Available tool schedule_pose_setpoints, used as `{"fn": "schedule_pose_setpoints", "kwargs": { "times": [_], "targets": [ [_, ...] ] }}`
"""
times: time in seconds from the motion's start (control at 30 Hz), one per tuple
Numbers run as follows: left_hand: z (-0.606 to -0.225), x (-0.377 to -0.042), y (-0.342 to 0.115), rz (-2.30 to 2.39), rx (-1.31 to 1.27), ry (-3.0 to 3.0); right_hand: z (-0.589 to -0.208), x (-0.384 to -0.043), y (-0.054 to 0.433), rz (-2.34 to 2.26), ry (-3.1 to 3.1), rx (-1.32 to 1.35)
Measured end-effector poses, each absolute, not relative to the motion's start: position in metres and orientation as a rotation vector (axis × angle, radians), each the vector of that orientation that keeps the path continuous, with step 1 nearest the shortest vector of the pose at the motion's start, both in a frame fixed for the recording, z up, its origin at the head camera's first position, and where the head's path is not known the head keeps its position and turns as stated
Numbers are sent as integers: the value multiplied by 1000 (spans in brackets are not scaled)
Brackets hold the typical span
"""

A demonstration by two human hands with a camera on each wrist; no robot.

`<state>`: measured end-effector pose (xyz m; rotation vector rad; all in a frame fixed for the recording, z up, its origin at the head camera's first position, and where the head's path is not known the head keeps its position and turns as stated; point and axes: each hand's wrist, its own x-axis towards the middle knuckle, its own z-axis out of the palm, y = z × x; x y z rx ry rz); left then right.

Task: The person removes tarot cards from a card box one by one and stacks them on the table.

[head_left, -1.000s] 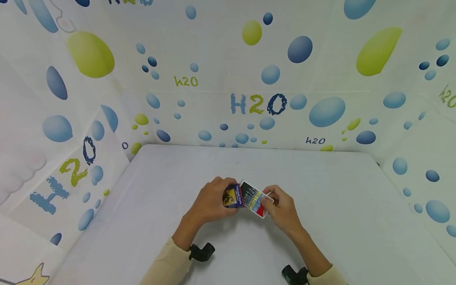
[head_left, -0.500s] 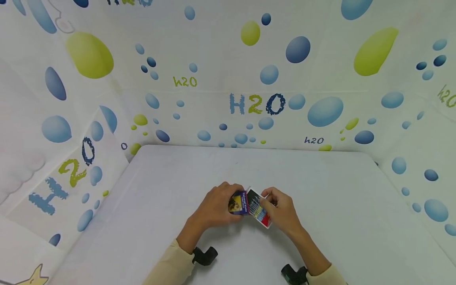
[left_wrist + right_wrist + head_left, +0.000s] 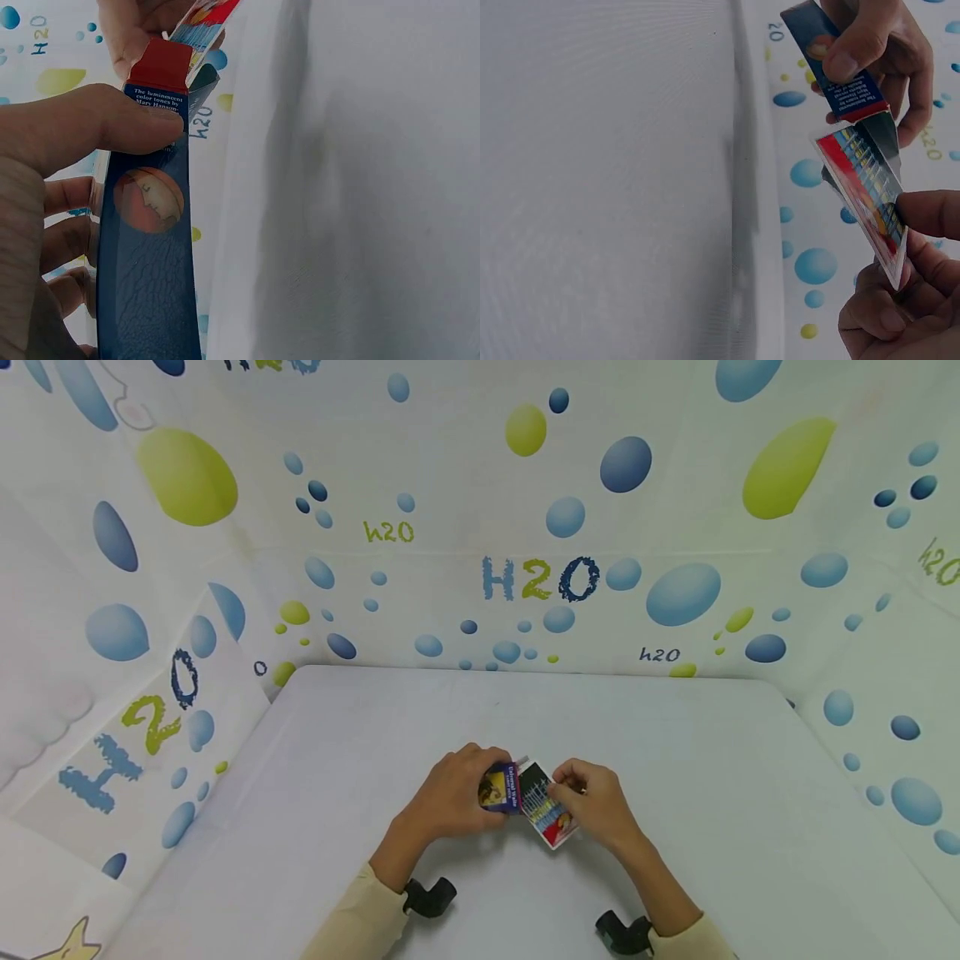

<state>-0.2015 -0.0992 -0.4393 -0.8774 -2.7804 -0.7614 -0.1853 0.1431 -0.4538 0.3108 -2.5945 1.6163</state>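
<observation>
My left hand [image 3: 453, 795] grips a dark blue card box [image 3: 495, 789] with a yellow picture on its face. In the left wrist view, my thumb presses the narrow side of the box [image 3: 146, 262], and a red flap [image 3: 161, 64] stands out at its open end. My right hand [image 3: 596, 800] pinches a white-bordered printed card [image 3: 546, 806] between thumb and fingers. The card [image 3: 862, 184] slants beside the box's open end, in front of a dark flap [image 3: 885, 139]. Whether it is one card or a thin stack, I cannot tell.
Beneath both hands lies a white-covered table [image 3: 390, 718]. A white backdrop [image 3: 450, 468] with blue and green drops stands behind and at the sides. Black wrist cameras [image 3: 431, 897] sit at both wrists, over beige sleeves [image 3: 360, 914].
The box and left hand have shifted slightly right and down. The card has turned more steeply, its lower end swinging down toward me. My right hand keeps its pinch.
</observation>
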Motion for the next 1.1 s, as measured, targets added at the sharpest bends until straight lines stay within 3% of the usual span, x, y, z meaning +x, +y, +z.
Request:
{"fn": "schedule_pose_setpoints", "kwargs": {
  "times": [0.57,1.1],
  "targets": [
    [-430,-208,-117,-847,-665,-2806,-443,-186,153,1954,-2519,186],
    [-432,-212,-127,-836,-590,-2777,-456,-191,158,1944,-2743,57]
  ]
}}
